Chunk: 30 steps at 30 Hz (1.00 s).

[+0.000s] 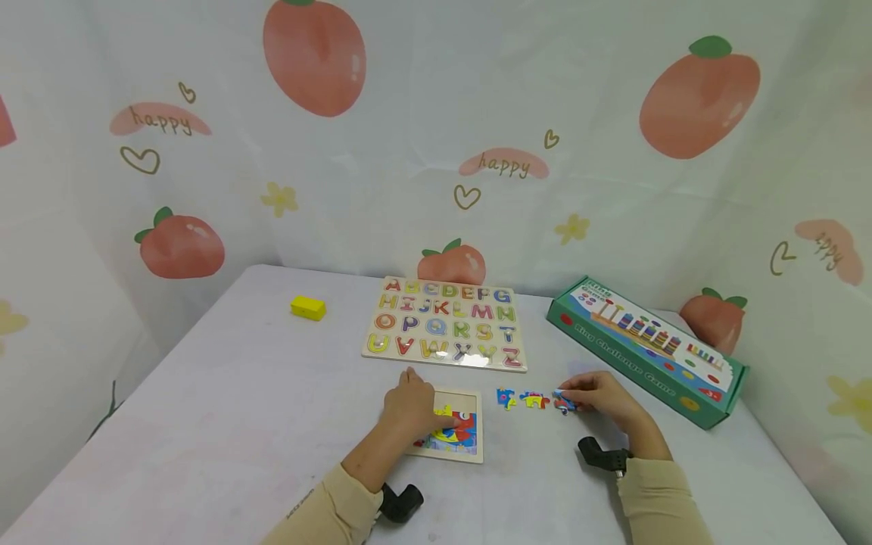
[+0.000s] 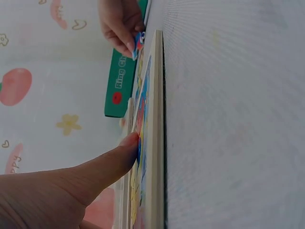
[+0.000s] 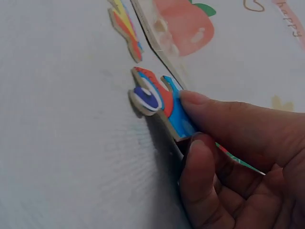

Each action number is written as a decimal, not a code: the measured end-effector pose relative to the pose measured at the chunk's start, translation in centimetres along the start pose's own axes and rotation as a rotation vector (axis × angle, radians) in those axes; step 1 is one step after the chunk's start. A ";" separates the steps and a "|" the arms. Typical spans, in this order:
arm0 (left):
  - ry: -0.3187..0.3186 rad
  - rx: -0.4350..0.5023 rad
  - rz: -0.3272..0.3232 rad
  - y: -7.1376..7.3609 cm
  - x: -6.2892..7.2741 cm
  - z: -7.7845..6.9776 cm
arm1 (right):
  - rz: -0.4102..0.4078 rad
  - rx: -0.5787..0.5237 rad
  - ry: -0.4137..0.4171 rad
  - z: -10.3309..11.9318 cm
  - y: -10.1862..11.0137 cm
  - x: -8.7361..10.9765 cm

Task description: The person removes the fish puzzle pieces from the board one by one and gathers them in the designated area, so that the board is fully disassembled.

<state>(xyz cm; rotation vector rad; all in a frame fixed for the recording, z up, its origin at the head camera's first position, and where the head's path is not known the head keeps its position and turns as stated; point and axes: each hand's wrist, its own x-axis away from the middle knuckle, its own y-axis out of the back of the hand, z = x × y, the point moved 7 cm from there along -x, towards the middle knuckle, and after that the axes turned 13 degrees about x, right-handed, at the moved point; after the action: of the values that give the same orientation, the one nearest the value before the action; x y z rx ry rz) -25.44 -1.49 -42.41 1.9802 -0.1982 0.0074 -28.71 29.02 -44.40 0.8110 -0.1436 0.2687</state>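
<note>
My right hand [image 1: 606, 397] pinches a blue and red jigsaw piece [image 3: 178, 114] with an eye printed on it, between thumb and fingers; it is tilted, close over the table. My left hand [image 1: 409, 405] lies across the left side of a wooden jigsaw tray [image 1: 446, 456], covering part of it. In the left wrist view the outstretched thumb [image 2: 112, 164] touches the coloured picture inside the tray. Between tray and right hand lie a blue and yellow jigsaw piece [image 1: 506, 398] and a yellow and red jigsaw piece [image 1: 534, 400].
Behind the tray lies a wooden alphabet board [image 1: 425, 352] with coloured letters. A green Ring Challenge Game box [image 1: 640, 356] stands at the right, beyond the right hand. A yellow block [image 1: 308, 307] sits at the back left. A printed cloth [image 1: 381, 189] hangs behind the table.
</note>
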 end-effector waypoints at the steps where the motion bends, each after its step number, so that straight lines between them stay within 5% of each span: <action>1: 0.000 -0.004 0.002 0.0 0.0 0.0 | -0.004 0.007 -0.005 0.1 -0.1 0.1; 30: -0.015 -0.016 -0.004 0.0 -0.1 0.0 | -0.049 0.098 0.023 0.1 -0.3 -0.3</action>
<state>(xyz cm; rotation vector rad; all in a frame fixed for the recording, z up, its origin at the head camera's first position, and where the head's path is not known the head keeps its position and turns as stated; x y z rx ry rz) -25.53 -1.48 -42.43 1.9651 -0.2030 -0.0120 -28.90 28.74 -44.64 0.9067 -0.0895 0.2404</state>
